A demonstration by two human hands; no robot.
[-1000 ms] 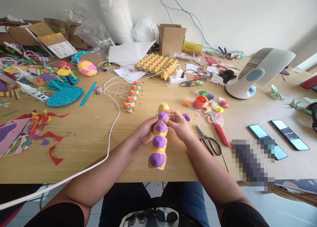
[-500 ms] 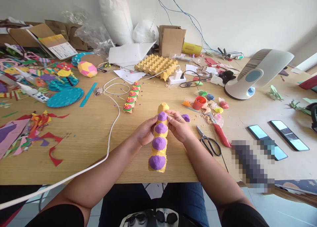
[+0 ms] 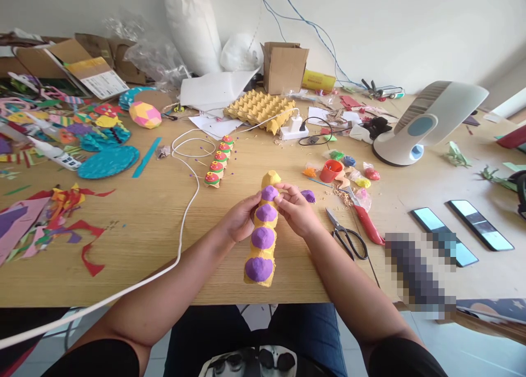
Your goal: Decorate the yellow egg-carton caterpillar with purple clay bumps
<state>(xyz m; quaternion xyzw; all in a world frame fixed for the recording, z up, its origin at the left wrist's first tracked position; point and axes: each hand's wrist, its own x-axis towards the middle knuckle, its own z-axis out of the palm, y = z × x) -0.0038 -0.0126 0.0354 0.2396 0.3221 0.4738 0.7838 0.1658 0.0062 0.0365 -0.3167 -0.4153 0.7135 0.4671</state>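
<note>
A yellow egg carton strip with several bumps is held up in front of me over the table edge. Purple clay caps most of its bumps; the farthest bump is bare yellow. My left hand grips the strip's left side, its fingers partly hidden behind it. On the other side, my right hand has thumb and fingers pressed at the purple cap nearest the bare end. A lump of purple clay lies on the table just beyond my right hand.
A decorated red and green caterpillar strip stands ahead with pins around it. Black scissors and a red-handled knife lie at right, near a red cup. A white cable crosses at left. A yellow egg tray sits behind.
The near end of the egg carton strip has swung slightly left. Both hands stay almost in place, the right thumb shifting a little on the purple cap.
</note>
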